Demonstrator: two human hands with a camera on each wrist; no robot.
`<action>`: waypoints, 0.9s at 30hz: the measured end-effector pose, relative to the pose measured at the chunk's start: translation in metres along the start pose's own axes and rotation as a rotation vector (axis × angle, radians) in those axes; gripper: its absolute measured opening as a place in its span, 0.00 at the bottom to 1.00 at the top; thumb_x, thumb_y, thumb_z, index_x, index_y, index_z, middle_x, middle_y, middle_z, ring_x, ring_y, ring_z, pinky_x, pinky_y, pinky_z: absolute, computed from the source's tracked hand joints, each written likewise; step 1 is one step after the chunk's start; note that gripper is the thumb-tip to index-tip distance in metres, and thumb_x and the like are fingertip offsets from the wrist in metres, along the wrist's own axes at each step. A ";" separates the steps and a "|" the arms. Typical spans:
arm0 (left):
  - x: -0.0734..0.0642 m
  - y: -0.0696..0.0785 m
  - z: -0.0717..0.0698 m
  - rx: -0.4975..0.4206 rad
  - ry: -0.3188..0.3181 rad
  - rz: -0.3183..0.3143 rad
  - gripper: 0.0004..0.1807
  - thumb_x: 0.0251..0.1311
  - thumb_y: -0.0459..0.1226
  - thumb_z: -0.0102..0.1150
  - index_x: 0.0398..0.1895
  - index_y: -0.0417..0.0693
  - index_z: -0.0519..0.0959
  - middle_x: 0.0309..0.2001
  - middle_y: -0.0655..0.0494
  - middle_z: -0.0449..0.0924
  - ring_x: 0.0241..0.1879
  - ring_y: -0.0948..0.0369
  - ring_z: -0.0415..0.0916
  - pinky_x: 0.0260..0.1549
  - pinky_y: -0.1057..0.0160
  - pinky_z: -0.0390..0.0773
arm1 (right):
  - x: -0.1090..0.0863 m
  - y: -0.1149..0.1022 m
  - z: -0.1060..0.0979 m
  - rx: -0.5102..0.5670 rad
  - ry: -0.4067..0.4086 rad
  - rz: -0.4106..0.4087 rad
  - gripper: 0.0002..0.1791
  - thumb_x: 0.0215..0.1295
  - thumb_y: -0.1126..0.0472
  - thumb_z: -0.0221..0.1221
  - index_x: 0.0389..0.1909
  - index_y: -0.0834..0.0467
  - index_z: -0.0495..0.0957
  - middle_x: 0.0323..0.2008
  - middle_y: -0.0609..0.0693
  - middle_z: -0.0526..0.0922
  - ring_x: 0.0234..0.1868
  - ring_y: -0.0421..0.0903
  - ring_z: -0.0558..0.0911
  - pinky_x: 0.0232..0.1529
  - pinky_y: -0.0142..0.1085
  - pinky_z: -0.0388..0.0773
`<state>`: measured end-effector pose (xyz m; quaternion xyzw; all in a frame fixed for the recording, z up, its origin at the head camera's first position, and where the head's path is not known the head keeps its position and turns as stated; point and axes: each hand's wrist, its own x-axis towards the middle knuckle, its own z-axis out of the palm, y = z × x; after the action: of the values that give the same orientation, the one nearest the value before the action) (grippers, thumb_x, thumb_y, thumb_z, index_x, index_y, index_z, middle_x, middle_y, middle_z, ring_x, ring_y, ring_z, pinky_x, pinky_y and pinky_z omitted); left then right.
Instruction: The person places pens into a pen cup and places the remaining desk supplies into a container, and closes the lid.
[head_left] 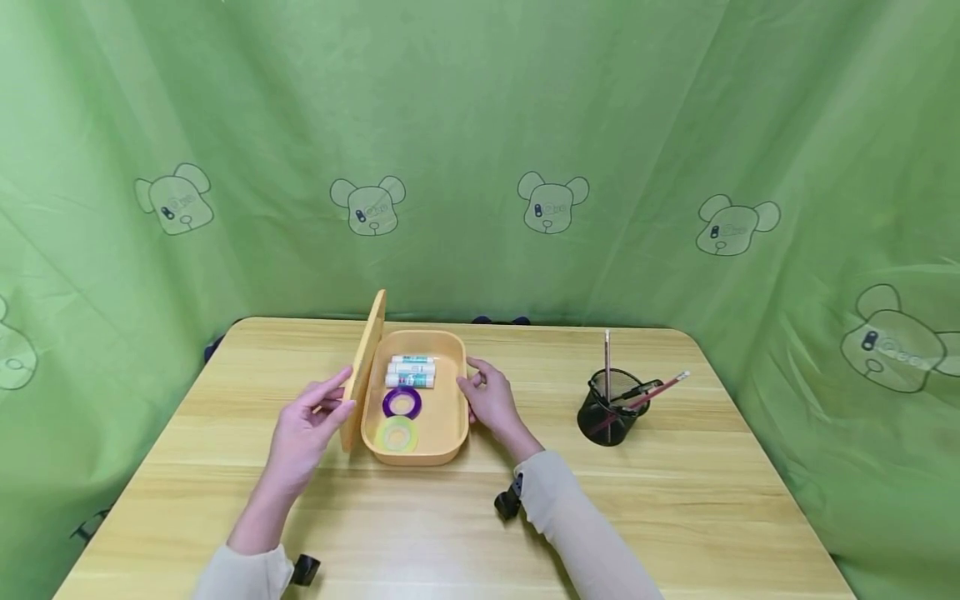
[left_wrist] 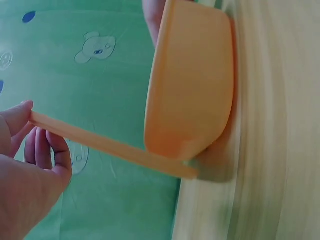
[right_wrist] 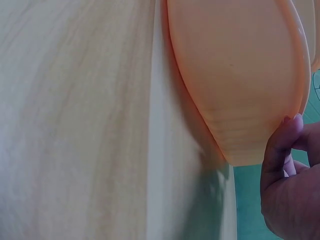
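An orange plastic box [head_left: 450, 417] stands on the table with its top uncovered. Inside lie several glue sticks [head_left: 410, 381], a purple tape roll [head_left: 387, 403] and a yellow-green tape roll [head_left: 384, 435]. My left hand [head_left: 303, 425] pinches the box's orange lid [head_left: 366, 362] by its edge, holding it upright along the box's left side. In the left wrist view the lid [left_wrist: 110, 146] slants beside the box [left_wrist: 192, 75], its lower end close to the table. My right hand [head_left: 491, 400] holds the box's right rim, thumb at the edge, as the right wrist view shows too.
A black mesh pen cup [head_left: 600, 421] with pencils [head_left: 660, 390] and a black pen stands to the right on the wooden table [head_left: 712, 475]. Green curtain [head_left: 465, 100] printed with bear heads hangs behind the table and at both sides.
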<state>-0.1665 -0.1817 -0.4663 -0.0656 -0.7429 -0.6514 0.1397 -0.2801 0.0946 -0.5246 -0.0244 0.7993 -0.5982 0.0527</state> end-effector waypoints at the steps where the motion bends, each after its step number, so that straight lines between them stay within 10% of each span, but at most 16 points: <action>1: 0.000 -0.001 0.003 0.015 -0.008 0.012 0.25 0.67 0.29 0.66 0.67 0.40 0.78 0.43 0.52 0.78 0.44 0.65 0.76 0.45 0.75 0.83 | 0.000 0.000 0.000 0.004 0.002 0.001 0.30 0.75 0.61 0.61 0.75 0.58 0.68 0.32 0.51 0.74 0.13 0.40 0.75 0.12 0.32 0.77; 13: -0.002 -0.012 0.039 0.259 -0.013 0.256 0.27 0.61 0.27 0.70 0.65 0.43 0.80 0.38 0.51 0.81 0.39 0.65 0.80 0.46 0.75 0.82 | 0.001 -0.001 0.000 0.040 0.008 0.002 0.29 0.75 0.62 0.61 0.74 0.58 0.69 0.32 0.50 0.74 0.13 0.40 0.74 0.11 0.31 0.75; 27: -0.006 -0.025 0.056 0.374 -0.051 0.325 0.27 0.57 0.29 0.73 0.62 0.39 0.81 0.36 0.53 0.83 0.41 0.57 0.79 0.42 0.67 0.81 | 0.001 0.002 0.001 0.047 0.008 -0.010 0.29 0.74 0.62 0.62 0.74 0.58 0.69 0.32 0.50 0.74 0.13 0.41 0.75 0.11 0.31 0.75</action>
<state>-0.1744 -0.1294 -0.4986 -0.1735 -0.8337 -0.4695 0.2334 -0.2806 0.0943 -0.5273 -0.0247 0.7851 -0.6170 0.0473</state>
